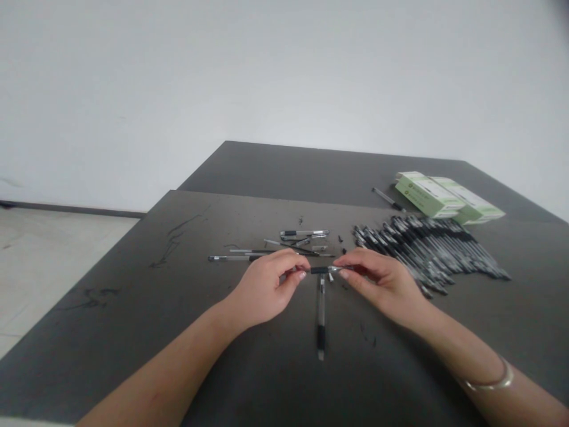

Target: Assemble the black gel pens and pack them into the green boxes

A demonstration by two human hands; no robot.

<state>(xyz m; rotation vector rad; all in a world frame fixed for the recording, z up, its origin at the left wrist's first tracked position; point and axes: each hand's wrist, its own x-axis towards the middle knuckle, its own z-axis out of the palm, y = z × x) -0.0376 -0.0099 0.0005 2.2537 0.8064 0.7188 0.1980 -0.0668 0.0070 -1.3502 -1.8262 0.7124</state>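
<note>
Between my two hands a pen (319, 270) with a black rubber grip is held level, a little above the table. My left hand (269, 284) is closed in a pinch on the pen's left end. At its clear, pointed right end, the thumb and fingers of my right hand (382, 281) are pinched together; whether they grip the tip or a small part on it is hard to see. Just below, another pen (321, 320) lies pointing toward me. Behind my left hand are a pen (231, 258) and several loose pens and thin refills (293, 244).
A large pile of black-gripped pens (427, 246) covers the table's right side. Two green-and-white boxes (433, 198) stand behind it, with a single pen (388, 200) beside them. Tiny black bits (340, 239) and dark ink marks (171, 237) dot the dark tabletop (133, 332).
</note>
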